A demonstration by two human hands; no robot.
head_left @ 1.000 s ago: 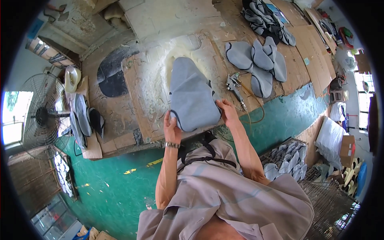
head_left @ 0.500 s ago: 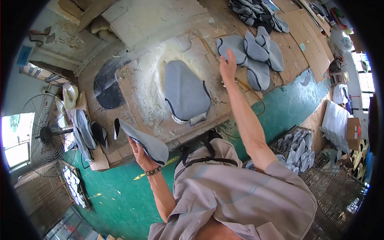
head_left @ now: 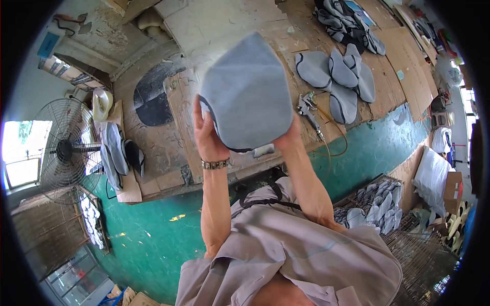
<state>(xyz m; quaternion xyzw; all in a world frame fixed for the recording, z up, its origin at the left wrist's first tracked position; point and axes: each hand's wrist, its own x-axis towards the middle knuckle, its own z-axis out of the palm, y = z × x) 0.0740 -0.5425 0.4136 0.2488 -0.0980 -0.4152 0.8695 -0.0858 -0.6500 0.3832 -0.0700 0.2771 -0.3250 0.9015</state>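
Note:
Both my hands hold up a large grey fabric pad (head_left: 247, 97), pointed at its far end and trimmed in black along its near edge. My left hand (head_left: 208, 138) grips its lower left side, the thumb hidden. At its lower right, my right hand (head_left: 291, 135) is mostly behind the pad, with the fingertips out of sight. To the right of it lies a metal spray gun (head_left: 309, 109), joined to a yellowish hose (head_left: 341, 145). The pad hides the bench's middle; a small whitish piece (head_left: 264, 150) shows below it.
More grey pads (head_left: 343, 104) lie at the right of the cardboard-covered bench (head_left: 173, 168), with a heap (head_left: 344, 23) behind. Several pads (head_left: 115, 148) sit at the left end near a standing fan (head_left: 65, 149). A rack of grey pieces (head_left: 372, 201) stands at lower right.
My left hand has moved right and up to the bench's middle. My right hand has come back from beside the pads, uncovering the spray gun. Both hands now hold a pad spread flat.

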